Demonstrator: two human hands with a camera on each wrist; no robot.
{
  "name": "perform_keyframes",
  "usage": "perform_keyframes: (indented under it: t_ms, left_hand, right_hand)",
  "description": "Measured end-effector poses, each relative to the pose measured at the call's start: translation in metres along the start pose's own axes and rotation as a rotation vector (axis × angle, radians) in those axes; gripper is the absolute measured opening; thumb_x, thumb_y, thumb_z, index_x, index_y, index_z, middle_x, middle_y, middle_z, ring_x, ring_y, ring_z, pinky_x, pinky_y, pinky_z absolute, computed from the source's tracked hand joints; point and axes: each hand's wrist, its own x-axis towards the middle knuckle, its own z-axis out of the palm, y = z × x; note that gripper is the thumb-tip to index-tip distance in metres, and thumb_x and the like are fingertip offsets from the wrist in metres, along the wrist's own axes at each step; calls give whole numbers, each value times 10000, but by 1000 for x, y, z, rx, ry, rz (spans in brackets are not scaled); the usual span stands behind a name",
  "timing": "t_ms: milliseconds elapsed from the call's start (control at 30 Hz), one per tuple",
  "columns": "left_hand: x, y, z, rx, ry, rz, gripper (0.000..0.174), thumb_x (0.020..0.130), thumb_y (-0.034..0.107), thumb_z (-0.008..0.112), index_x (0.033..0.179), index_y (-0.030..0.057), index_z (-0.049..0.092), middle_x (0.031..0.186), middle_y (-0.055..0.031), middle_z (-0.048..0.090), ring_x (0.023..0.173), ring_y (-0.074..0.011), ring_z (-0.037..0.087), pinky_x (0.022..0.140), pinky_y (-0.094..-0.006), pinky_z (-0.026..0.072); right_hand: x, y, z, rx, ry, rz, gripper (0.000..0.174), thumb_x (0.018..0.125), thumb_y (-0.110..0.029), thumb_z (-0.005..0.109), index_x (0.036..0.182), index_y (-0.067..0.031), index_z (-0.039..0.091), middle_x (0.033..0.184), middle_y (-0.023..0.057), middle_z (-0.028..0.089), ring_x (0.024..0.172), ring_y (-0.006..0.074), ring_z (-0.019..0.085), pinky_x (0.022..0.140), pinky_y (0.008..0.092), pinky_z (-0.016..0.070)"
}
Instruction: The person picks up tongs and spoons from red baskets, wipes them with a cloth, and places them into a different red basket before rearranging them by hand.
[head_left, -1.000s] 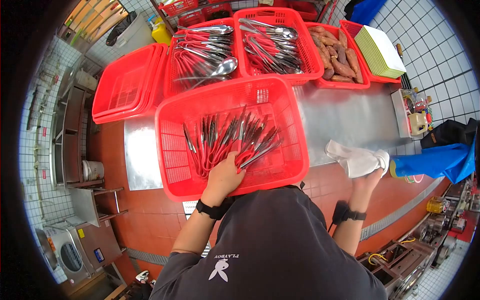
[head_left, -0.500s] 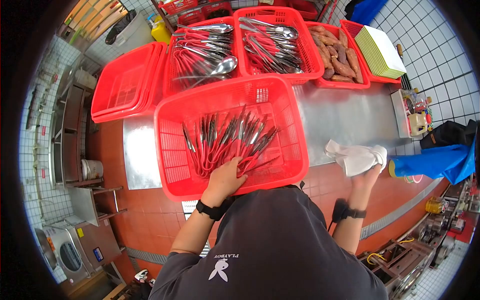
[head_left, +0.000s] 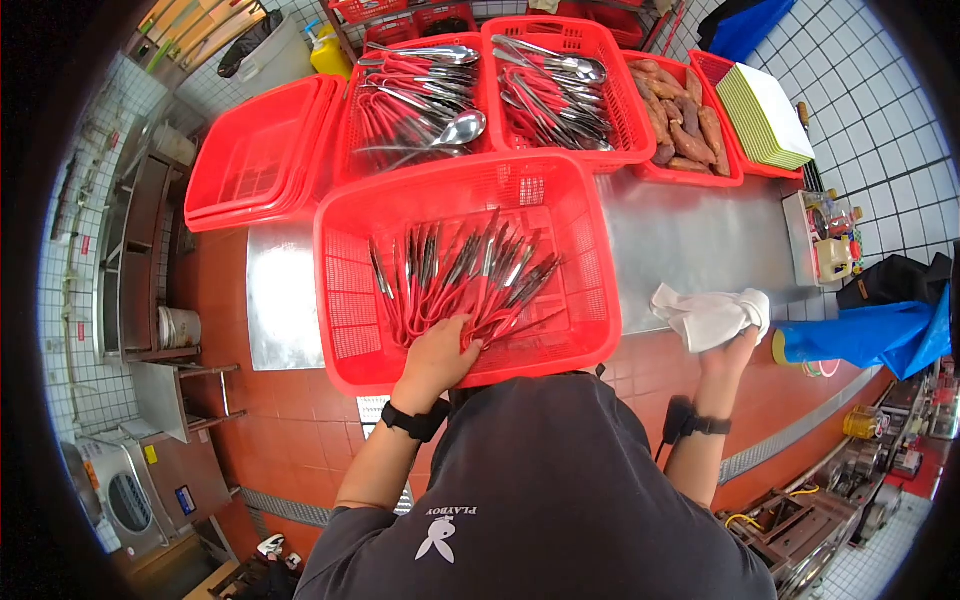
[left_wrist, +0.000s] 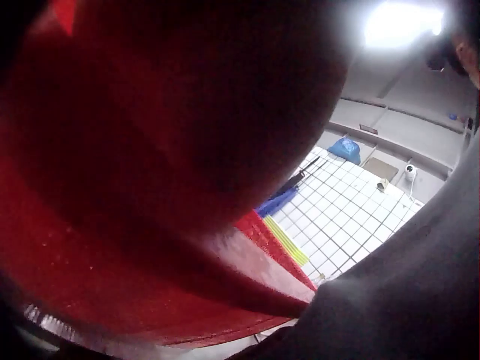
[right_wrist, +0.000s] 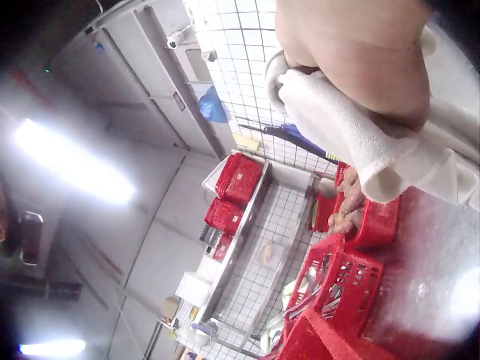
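The left hand point(head_left: 438, 357) is at the red handles of the tongs point(head_left: 465, 275) in the near basket point(head_left: 350, 372); its grip is unclear. The right hand point(head_left: 730, 352) grips a white cloth point(head_left: 708, 316).

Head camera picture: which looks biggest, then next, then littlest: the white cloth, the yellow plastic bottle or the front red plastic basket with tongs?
1. Front red plastic basket
2. White cloth
3. Yellow plastic bottle, which is partly hidden and farther back, so it may really be bigger than it looks
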Motion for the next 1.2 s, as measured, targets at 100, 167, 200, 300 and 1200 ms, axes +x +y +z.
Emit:
perform_keyframes:
  t_ms: [100, 167, 200, 300, 1200]
  left_hand:
    - [-4, -2, -2, -28, -42, -29, 441, 903, 329, 607, 1239, 46, 574, 1128, -199, 650, 1039, -371, 626, 889, -453, 503]
    - [-7, -4, 0, -57, -60, -24, 411, 905, 323, 605, 1207, 45, 598, 1101, -202, 658, 1031, -372, 628, 885, -453, 502]
    - [-6, -7, 4, -68, -48, -9, 382, 908, 312, 599, 1177, 42, 616, 1084, -205, 662, 1022, -373, 630, 878, -453, 503]
    - [-2, -18, 11, -130, -45, 19, 351, 913, 294, 590, 1145, 34, 635, 1067, -212, 665, 1010, -376, 631, 870, -450, 502]
    - [-20, -10, 1, -198, 297, 550, 129, 778, 73, 657, 904, 77, 628, 957, -58, 623, 855, -248, 628, 692, -383, 480]
  right_hand:
    - [-3, 4, 5, -10, -5, 30, 241, 989, -276, 466, 1111, -97, 572, 1141, 50, 617, 1080, 230, 602, 964, 410, 502]
    - [-2, 7, 4, 10, 21, 36, 261, 990, -284, 461, 1123, -88, 571, 1147, 57, 619, 1079, 241, 606, 967, 416, 502]
    - [-2, 9, 3, 10, 19, 35, 261, 990, -284, 461, 1123, -88, 571, 1147, 57, 619, 1079, 241, 606, 967, 416, 502]
    - [-1, 14, -2, 26, -36, 55, 273, 995, -290, 451, 1121, -79, 569, 1144, 63, 620, 1081, 246, 603, 967, 424, 502]
    - [-36, 10, -35, -1281, -136, -477, 440, 753, -104, 700, 1168, 10, 610, 1239, 142, 580, 1165, 246, 564, 983, 390, 449]
